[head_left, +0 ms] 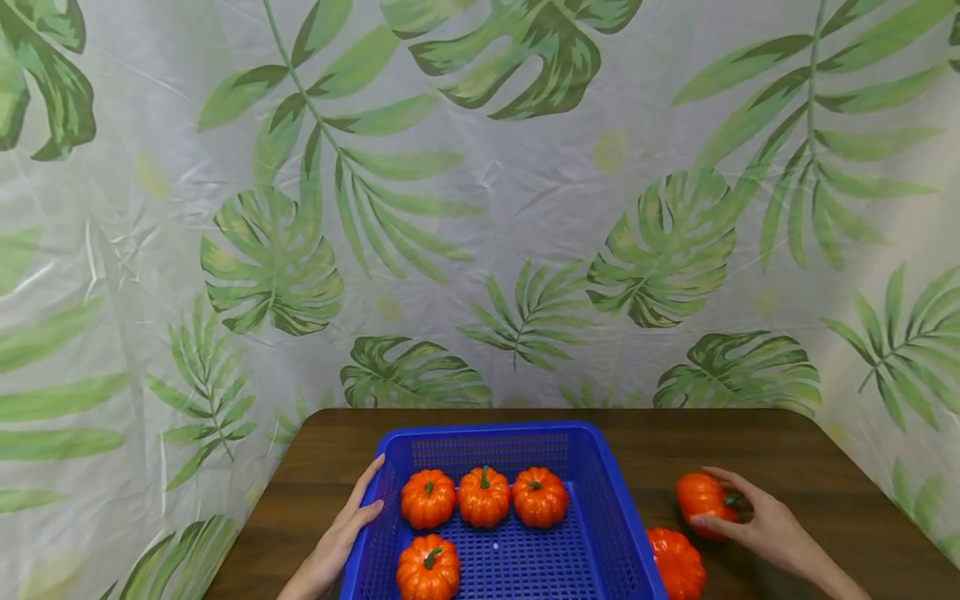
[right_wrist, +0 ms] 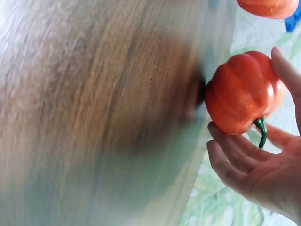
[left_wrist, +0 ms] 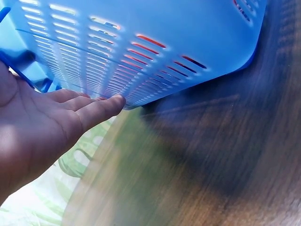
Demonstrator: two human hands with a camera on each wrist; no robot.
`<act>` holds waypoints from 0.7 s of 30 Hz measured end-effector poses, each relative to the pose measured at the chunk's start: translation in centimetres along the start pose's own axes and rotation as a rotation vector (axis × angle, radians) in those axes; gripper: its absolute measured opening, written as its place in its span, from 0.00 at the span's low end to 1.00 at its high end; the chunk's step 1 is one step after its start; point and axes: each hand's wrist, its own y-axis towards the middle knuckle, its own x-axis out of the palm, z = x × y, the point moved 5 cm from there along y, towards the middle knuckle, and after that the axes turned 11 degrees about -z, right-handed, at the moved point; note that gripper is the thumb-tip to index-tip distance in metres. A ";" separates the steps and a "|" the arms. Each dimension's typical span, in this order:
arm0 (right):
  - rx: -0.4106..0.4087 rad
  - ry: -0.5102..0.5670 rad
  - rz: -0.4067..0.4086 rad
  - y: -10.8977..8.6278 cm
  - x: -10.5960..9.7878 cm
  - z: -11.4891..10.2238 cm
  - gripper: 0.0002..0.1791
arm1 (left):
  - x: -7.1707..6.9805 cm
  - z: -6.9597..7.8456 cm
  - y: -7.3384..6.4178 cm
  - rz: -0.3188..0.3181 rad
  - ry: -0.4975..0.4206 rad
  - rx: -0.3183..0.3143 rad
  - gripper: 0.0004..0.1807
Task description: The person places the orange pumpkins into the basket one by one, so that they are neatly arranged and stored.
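Note:
My right hand point(head_left: 772, 525) has its thumb and fingers on opposite sides of a small orange pumpkin point(head_left: 701, 500) with a green stem, right of the basket. In the right wrist view, this glossy pumpkin point(right_wrist: 244, 92) lies on its side between thumb and fingers, stem toward the palm. My left hand point(head_left: 345, 533) rests against the left side of a blue plastic basket point(head_left: 618, 492). The left wrist view shows its fingers point(left_wrist: 101, 113) extended along the slotted outer wall. Inside, three pumpkins point(head_left: 483, 497) form a back row, and another pumpkin point(head_left: 428, 568) sits at the front left.
Another orange pumpkin point(head_left: 677, 565) stands beside the basket's right wall, close to the held one. Everything is on a dark brown wooden table point(head_left: 330, 450). A leaf-patterned curtain point(head_left: 525, 208) hangs behind it and down the sides.

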 end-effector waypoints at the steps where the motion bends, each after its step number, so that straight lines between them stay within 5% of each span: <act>1: 0.007 -0.001 -0.007 0.0 -0.1 0.0 0.40 | 0.0 0.0 0.0 0.001 0.000 -0.001 0.35; 12: 0.078 0.078 -0.082 0.0 0.2 0.3 0.40 | 0.0 0.0 -0.2 0.001 0.002 -0.003 0.35; 21: 0.094 0.032 -0.037 0.2 -0.3 1.2 0.40 | 0.0 0.0 -0.1 -0.005 -0.001 -0.006 0.35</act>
